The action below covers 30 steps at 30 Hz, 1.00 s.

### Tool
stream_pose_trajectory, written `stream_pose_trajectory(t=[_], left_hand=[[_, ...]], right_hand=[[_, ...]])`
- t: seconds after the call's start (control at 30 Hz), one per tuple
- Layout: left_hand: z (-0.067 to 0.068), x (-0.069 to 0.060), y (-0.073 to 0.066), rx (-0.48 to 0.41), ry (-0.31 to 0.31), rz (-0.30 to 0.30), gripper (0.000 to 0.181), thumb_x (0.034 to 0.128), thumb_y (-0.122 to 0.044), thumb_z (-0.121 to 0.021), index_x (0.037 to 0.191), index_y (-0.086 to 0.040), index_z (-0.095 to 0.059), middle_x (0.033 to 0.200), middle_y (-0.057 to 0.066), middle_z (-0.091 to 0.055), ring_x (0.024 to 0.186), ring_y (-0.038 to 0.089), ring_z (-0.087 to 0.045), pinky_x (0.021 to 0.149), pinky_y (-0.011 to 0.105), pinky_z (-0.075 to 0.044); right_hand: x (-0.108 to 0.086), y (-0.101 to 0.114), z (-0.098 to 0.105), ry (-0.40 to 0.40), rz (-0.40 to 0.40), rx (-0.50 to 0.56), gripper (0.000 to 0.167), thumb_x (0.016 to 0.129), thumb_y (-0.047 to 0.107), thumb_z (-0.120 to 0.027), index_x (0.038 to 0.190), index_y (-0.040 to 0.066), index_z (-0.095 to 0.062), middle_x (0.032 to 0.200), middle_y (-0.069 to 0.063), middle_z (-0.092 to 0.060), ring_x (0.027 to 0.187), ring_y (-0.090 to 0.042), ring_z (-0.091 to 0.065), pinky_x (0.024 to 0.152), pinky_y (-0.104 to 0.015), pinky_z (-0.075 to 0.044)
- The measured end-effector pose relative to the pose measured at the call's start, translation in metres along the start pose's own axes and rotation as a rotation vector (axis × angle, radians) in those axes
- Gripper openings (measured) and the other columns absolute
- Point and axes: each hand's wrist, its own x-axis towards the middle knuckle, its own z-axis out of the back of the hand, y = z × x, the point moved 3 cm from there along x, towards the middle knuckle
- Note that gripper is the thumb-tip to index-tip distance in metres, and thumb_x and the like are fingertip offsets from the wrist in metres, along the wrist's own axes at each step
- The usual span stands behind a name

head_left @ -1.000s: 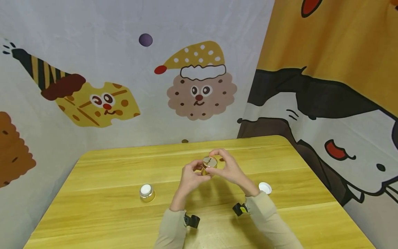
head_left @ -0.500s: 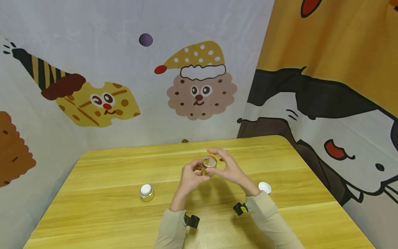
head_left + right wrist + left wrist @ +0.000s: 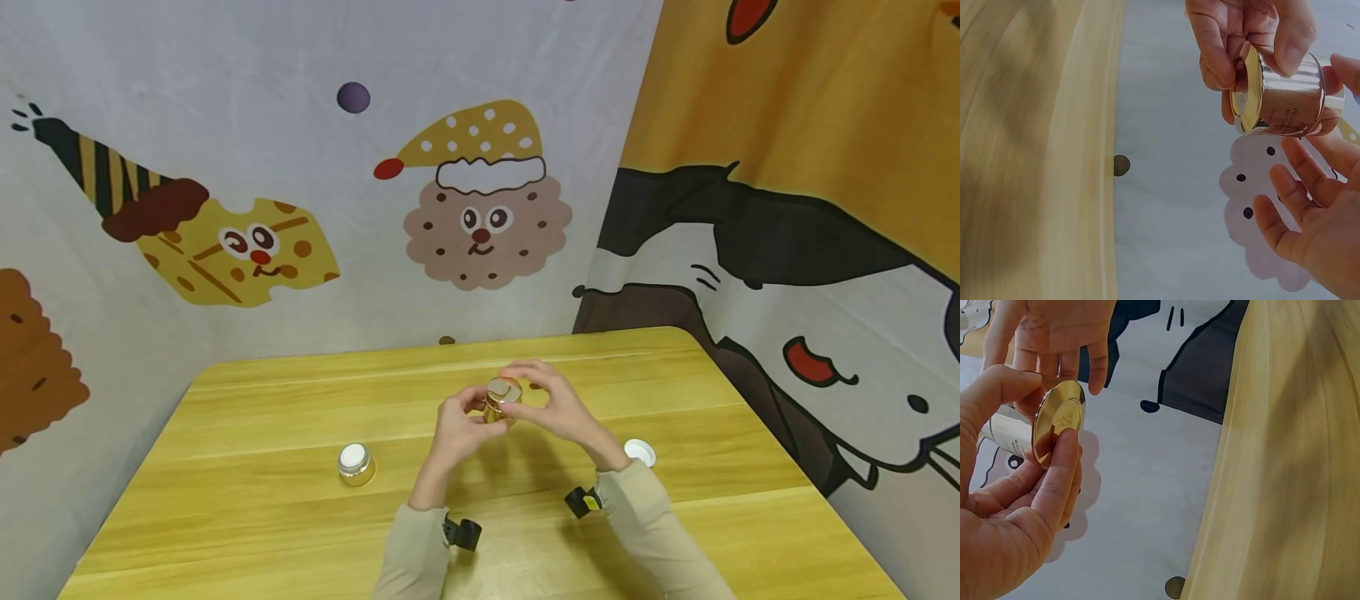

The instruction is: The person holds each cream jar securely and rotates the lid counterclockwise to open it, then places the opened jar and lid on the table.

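Note:
A shiny gold cosmetic jar [image 3: 492, 412] is held above the table between both hands. My left hand [image 3: 459, 427] grips its lower body; in the left wrist view the embossed gold base [image 3: 1063, 415] faces the camera, with fingers against it. My right hand [image 3: 561, 410] holds the gold lid [image 3: 504, 389] between thumb and fingers. Printed lettering shows on the jar's side [image 3: 1291, 106] in the right wrist view, where several right-hand fingers are spread below it. Whether the lid is fully seated cannot be told.
On the wooden table [image 3: 247, 517], a second gold-based jar [image 3: 356, 468] with a white top stands at the left. A round white disc [image 3: 639, 452] lies by the right sleeve. Cartoon-printed cloth [image 3: 285, 167] hangs behind the table.
Half a second ago the right fingers were lifted off the lid's far side; now they are back against it. The left hand and jar have barely moved.

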Motion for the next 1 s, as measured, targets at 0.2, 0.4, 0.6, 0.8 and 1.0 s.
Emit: stream_pose_trajectory(t=[0.2, 0.4, 0.6, 0.8, 1.0], left_hand=[[0.000, 0.000, 0.003, -0.021, -0.001, 0.002, 0.043, 0.0705, -0.001, -0.076, 0.110, 0.008, -0.061, 0.098, 0.016, -0.061, 0.087, 0.023, -0.057, 0.074, 0.030, -0.054], [0.001, 0.001, 0.003, -0.011, -0.005, 0.012, 0.044, 0.0706, -0.002, -0.077, 0.111, 0.008, -0.061, 0.099, 0.015, -0.062, 0.088, 0.023, -0.057, 0.074, 0.028, -0.054], [0.001, 0.001, 0.003, -0.006, -0.012, 0.008, 0.042, 0.0713, -0.004, -0.076, 0.110, 0.006, -0.062, 0.098, 0.014, -0.062, 0.088, 0.023, -0.057, 0.073, 0.029, -0.054], [0.003, -0.006, -0.023, 0.013, 0.000, 0.035, 0.041, 0.0715, 0.002, -0.073, 0.109, 0.012, -0.060, 0.097, 0.017, -0.061, 0.088, 0.027, -0.056, 0.076, 0.034, -0.054], [0.001, -0.002, -0.008, 0.000, -0.007, 0.021, 0.042, 0.0715, 0.002, -0.074, 0.110, 0.012, -0.060, 0.098, 0.019, -0.062, 0.089, 0.028, -0.057, 0.077, 0.037, -0.054]], right_hand=[[-0.001, -0.002, -0.002, 0.002, -0.033, -0.033, 0.055, 0.076, 0.006, -0.076, 0.126, 0.000, -0.052, 0.124, -0.017, -0.054, 0.111, -0.031, -0.049, 0.085, -0.040, -0.040], [0.000, -0.003, -0.003, -0.051, -0.071, 0.003, 0.043, 0.074, 0.010, -0.079, 0.110, 0.004, -0.056, 0.117, -0.012, -0.057, 0.108, -0.029, -0.050, 0.083, -0.053, -0.040], [0.000, 0.003, -0.001, -0.022, -0.054, 0.005, 0.038, 0.077, 0.005, -0.075, 0.111, 0.001, -0.061, 0.120, -0.016, -0.056, 0.110, -0.034, -0.049, 0.084, -0.042, -0.040], [-0.001, 0.006, 0.000, 0.020, -0.014, 0.004, 0.046, 0.081, 0.004, -0.070, 0.125, -0.001, -0.055, 0.126, -0.017, -0.053, 0.113, -0.032, -0.048, 0.085, -0.039, -0.040], [-0.002, -0.005, -0.004, -0.024, -0.092, 0.023, 0.050, 0.077, 0.004, -0.075, 0.121, -0.003, -0.052, 0.122, -0.019, -0.055, 0.112, -0.036, -0.049, 0.087, -0.057, -0.038]])
